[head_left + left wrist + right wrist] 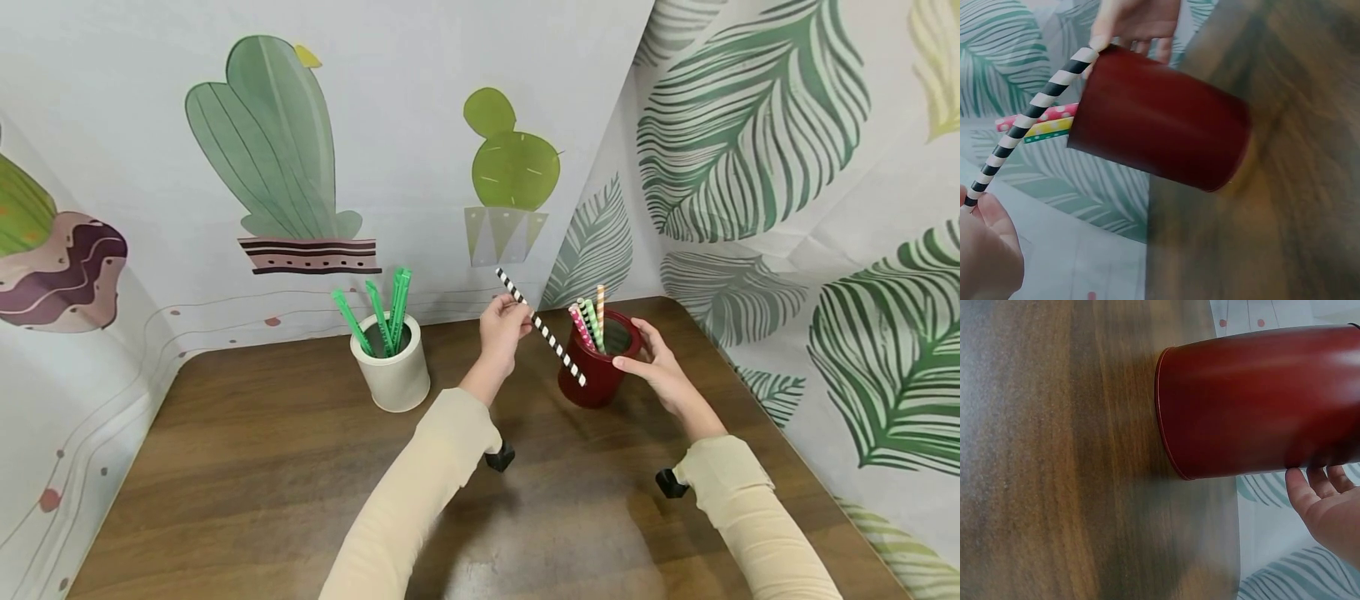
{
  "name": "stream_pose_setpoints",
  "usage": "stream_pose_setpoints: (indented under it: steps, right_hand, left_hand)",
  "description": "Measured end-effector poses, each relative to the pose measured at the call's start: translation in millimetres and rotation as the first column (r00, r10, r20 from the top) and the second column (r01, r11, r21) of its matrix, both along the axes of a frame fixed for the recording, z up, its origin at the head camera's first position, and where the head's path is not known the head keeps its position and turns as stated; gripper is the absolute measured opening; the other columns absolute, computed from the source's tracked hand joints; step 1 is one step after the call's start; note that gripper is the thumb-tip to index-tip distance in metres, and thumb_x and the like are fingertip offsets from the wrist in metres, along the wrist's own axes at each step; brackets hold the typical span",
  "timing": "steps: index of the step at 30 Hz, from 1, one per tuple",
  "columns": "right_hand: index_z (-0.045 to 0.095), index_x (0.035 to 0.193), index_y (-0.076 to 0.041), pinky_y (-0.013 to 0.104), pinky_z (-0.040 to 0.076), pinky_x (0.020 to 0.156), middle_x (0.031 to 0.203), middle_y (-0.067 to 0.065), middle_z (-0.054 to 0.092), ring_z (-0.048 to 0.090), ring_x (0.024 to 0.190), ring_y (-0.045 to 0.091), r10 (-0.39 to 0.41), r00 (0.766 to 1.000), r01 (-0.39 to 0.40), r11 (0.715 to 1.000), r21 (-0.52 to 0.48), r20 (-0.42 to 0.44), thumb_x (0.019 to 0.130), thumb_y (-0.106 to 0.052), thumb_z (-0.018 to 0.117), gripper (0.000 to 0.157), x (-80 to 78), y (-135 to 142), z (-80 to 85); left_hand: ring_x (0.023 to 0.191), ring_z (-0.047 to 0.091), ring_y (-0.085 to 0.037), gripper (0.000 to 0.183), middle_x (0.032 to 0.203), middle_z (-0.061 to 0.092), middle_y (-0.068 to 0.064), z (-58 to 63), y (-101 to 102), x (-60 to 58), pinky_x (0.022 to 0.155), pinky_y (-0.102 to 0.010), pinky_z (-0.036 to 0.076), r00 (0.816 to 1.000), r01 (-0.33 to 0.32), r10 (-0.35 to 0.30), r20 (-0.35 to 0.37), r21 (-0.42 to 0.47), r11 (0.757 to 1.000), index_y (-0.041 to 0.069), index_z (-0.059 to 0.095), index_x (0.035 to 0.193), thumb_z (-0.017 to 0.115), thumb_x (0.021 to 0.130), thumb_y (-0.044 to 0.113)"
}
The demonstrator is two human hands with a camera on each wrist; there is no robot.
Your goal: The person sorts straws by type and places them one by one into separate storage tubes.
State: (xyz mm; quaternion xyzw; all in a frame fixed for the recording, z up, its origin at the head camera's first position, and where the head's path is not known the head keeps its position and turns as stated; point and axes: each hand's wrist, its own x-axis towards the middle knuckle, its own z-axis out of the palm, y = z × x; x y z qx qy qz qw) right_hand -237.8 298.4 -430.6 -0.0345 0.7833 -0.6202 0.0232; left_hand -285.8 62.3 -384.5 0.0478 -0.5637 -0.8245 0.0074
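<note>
My left hand (pixel 501 329) pinches a black-and-white striped paper straw (pixel 546 330) near its upper part. The straw slants down to the right and overlaps the front of a dark red cylindrical holder (pixel 588 383) in the head view. Several patterned straws (pixel 592 323), pink dotted, green and orange striped among them, lean in that holder. On the holder's right side my right hand (pixel 660 367) grips the rim, thumb in front and fingers behind. The right wrist view shows its fingertips against the red wall (pixel 1260 400). In the left wrist view, the straw's far end overlaps the right thumb.
Left of the hands stands a cream cylindrical holder (pixel 396 382) with several green wrapped straws (pixel 400 304). Both holders are near the back edge of the brown wooden table (pixel 285 467). Wall coverings (pixel 420 167) printed with cacti and leaves rise behind and at the right.
</note>
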Motion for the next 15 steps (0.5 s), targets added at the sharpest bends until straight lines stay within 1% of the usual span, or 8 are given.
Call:
stream_pose_setpoints:
  steps: [3, 5, 9, 12, 15]
  right_hand:
    - [0.009, 0.141, -0.011, 0.008, 0.036, 0.079, 0.144, 0.018, 0.015, 0.025, 0.126, 0.026, 0.000, 1.000, 0.000, 1.000, -0.001, 0.003, 0.082, -0.009, 0.059, 0.077, 0.1, 0.0, 0.0]
    - [0.009, 0.141, -0.011, 0.008, 0.036, 0.079, 0.144, 0.019, 0.014, 0.023, 0.127, 0.027, 0.001, 1.000, -0.001, 1.000, 0.001, 0.002, 0.082, -0.009, 0.059, 0.077, 0.2, 0.2, 0.1]
    - [0.009, 0.141, -0.010, 0.007, 0.035, 0.080, 0.145, 0.017, 0.015, 0.021, 0.128, 0.028, 0.002, 1.000, -0.002, 1.000, 0.003, 0.001, 0.082, -0.009, 0.059, 0.077, 0.2, 0.3, 0.1]
    - [0.009, 0.141, -0.011, 0.007, 0.035, 0.080, 0.145, 0.018, 0.015, 0.021, 0.128, 0.029, 0.002, 1.000, -0.002, 1.000, 0.002, 0.002, 0.082, -0.008, 0.059, 0.077, -0.1, 0.3, 0.1]
    - [0.009, 0.141, -0.011, 0.007, 0.035, 0.079, 0.144, 0.019, 0.015, 0.021, 0.128, 0.029, 0.002, 1.000, -0.002, 1.000, 0.003, 0.003, 0.083, -0.009, 0.059, 0.077, -0.1, 0.3, 0.5]
  left_hand:
    - [0.057, 0.054, -0.005, 0.015, 0.072, 0.057, 0.003, 6.7, -2.1, -3.4, 0.054, -0.017, 0.045, 0.999, -0.036, 0.036, -0.022, 0.015, 0.999, -0.002, 0.054, 0.092, 0.055, 0.077, 0.000]
    - [0.058, 0.055, -0.005, 0.011, 0.071, 0.057, 0.004, 11.4, -2.8, -5.0, 0.054, -0.017, 0.045, 0.998, -0.055, 0.056, -0.037, 0.024, 0.998, 0.002, 0.054, 0.090, 0.057, 0.078, 0.002]
    - [0.061, 0.057, -0.005, 0.009, 0.073, 0.058, 0.004, 18.5, -1.4, -7.0, 0.055, -0.016, 0.046, 0.994, -0.087, 0.089, -0.067, 0.032, 0.996, 0.004, 0.054, 0.089, 0.058, 0.080, 0.005]
    - [0.064, 0.058, -0.005, 0.010, 0.074, 0.058, 0.004, 21.0, 2.2, -7.9, 0.056, -0.017, 0.046, 0.990, -0.108, 0.108, -0.086, 0.002, 0.994, 0.002, 0.055, 0.091, 0.058, 0.082, 0.006]
    - [0.065, 0.059, -0.006, 0.012, 0.074, 0.059, 0.004, 21.2, 7.4, -8.1, 0.059, -0.021, 0.048, 0.989, -0.119, 0.115, -0.091, -0.041, 0.992, 0.001, 0.057, 0.093, 0.059, 0.082, 0.007]
